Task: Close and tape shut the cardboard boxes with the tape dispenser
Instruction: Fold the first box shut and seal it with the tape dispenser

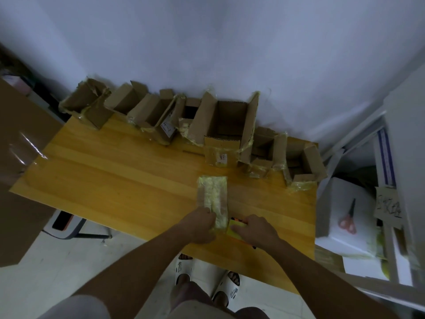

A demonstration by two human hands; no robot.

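A small closed cardboard box (212, 194), its top covered in yellowish tape, lies on the wooden table (115, 176) near the front edge. My left hand (201, 224) holds its near end, fingers curled at the left side. My right hand (255, 229) grips the yellow and orange tape dispenser (234, 227) just right of the box's near end. Along the wall stands a row of several open cardboard boxes, the biggest one (226, 125) in the middle.
A large brown carton (20, 157) rises at the left of the table. At the right, white foam boxes carry orange-handled scissors (347, 217). A stool (66, 226) stands under the table's left front. My sandalled feet (207, 277) are below the table edge.
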